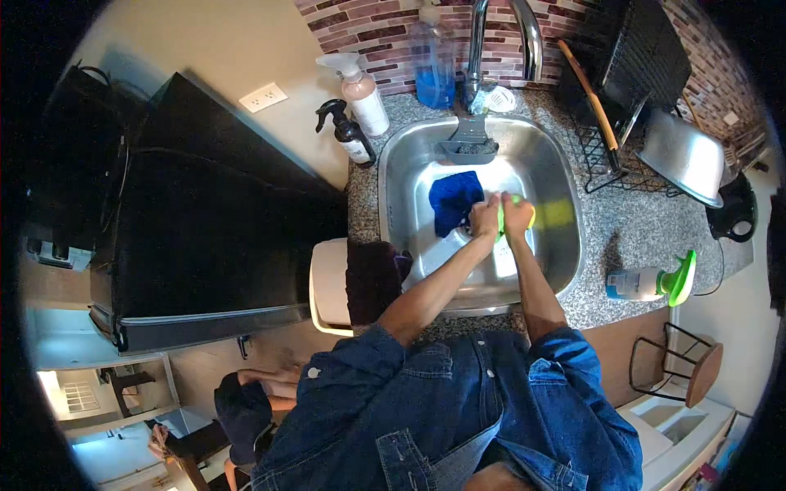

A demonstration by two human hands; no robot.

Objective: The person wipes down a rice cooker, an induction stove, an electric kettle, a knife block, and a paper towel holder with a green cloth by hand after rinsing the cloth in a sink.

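Inside a stainless steel sink, my left hand and my right hand are side by side, both closed around a bright green and yellow cloth. Its exact shape is mostly hidden by the fingers. A dark blue cloth lies in the basin just left of my left hand, touching or nearly touching it. Beyond the hands, a grey holder with a dark scrubber hangs below the chrome faucet.
Two spray bottles and a bottle of blue liquid stand behind the sink. A green-topped spray bottle lies on the right counter, near a dish rack with a metal bowl. A dark towel hangs at the left edge. Another person is behind, lower left.
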